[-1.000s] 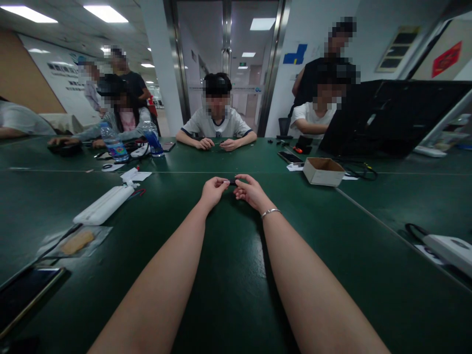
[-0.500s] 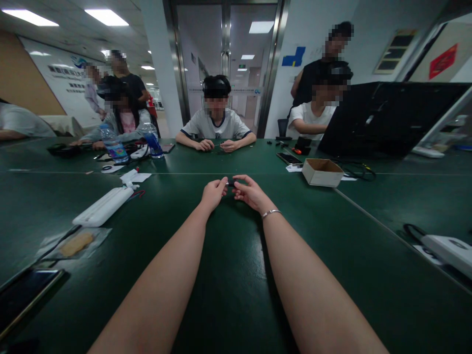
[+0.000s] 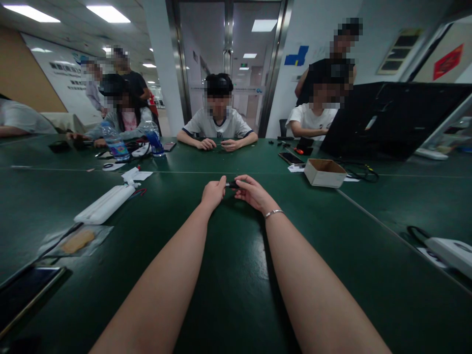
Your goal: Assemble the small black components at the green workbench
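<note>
Over the middle of the green table (image 3: 236, 275), both hands meet at a small dark object (image 3: 232, 185) with a bright silvery part at its left end. I cannot make out its kind. My left hand (image 3: 214, 192) is closed, thumb up, pinching the silvery end. Thumb and fingers of my right hand (image 3: 254, 192) are closed around the dark end, and a bracelet (image 3: 274, 213) circles that wrist. The fingers cover much of the object.
To the left lie a long white packet (image 3: 105, 204), a clear bag with a tan piece (image 3: 79, 242) and a phone (image 3: 31, 295). An open cardboard box (image 3: 324, 174) stands right, near a black monitor (image 3: 391, 120). Across the table sits a person (image 3: 217, 120) wearing a headset.
More of the silvery part now shows between my fingertips, and my right hand has shifted slightly right. The whole view has also moved a little.
</note>
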Available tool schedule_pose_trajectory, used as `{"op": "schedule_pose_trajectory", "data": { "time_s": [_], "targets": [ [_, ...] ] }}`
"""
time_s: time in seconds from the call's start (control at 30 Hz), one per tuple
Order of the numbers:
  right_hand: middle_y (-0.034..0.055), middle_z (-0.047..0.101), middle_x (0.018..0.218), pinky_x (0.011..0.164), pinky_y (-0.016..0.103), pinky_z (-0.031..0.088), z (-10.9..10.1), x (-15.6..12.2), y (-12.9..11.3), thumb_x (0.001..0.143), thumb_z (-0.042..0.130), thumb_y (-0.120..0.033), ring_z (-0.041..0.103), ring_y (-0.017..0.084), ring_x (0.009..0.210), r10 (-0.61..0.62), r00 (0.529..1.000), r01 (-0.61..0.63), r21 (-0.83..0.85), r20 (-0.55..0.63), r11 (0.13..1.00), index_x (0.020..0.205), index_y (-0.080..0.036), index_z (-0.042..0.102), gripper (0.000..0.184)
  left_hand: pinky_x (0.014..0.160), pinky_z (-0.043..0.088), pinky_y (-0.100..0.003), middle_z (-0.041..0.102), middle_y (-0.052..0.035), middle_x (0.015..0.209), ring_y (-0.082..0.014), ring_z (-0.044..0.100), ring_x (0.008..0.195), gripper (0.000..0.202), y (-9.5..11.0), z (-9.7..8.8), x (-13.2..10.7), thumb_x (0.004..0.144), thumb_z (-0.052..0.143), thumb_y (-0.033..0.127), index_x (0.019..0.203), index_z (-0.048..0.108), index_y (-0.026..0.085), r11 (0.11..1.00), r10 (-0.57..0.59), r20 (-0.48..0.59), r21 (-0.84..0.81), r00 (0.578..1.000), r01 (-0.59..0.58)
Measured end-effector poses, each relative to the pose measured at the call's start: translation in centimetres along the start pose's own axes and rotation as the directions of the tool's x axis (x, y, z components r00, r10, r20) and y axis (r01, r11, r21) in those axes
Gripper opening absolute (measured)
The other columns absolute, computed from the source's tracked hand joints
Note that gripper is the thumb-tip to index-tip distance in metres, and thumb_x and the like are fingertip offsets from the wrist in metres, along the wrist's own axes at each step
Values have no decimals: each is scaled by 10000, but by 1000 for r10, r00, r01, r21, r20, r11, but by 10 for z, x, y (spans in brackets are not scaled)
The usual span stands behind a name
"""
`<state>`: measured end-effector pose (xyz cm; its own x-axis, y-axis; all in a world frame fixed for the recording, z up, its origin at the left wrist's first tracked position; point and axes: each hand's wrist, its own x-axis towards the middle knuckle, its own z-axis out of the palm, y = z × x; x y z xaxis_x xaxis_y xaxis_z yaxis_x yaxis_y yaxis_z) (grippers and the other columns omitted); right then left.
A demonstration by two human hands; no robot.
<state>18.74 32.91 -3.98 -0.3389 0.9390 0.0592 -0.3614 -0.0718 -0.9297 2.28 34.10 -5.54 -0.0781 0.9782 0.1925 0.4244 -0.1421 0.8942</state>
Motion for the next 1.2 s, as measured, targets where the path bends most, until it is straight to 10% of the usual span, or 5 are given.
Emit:
{"op": "schedule_pose_trajectory", "data": {
  "time_s": [0.77, 1.2],
  "targets": [
    [-11, 644, 748, 625, 245, 589, -3, 3, 0, 745, 748, -102, 571, 73, 523, 19, 1000, -18, 46, -22, 999, 926, -172, 653, 217, 531, 332, -278, 465, 14, 475, -134, 446, 473, 556, 0, 1, -1, 827, 390, 652, 535, 500, 192, 998, 45, -36, -41, 998, -47],
    [14, 580, 506, 576, 226, 564, 2, 5, 1, 879, 699, -314, 530, 94, 433, 36, 981, -25, 60, -191, 998, 644, -155, 526, 333, 611, 390, -231, 508, 26, 658, -112, 486, 624, 167, 3, 8, -2, 817, 579, 331, 764, 516, 186, 948, 208, -31, -239, 978, -210]
  ]
}}
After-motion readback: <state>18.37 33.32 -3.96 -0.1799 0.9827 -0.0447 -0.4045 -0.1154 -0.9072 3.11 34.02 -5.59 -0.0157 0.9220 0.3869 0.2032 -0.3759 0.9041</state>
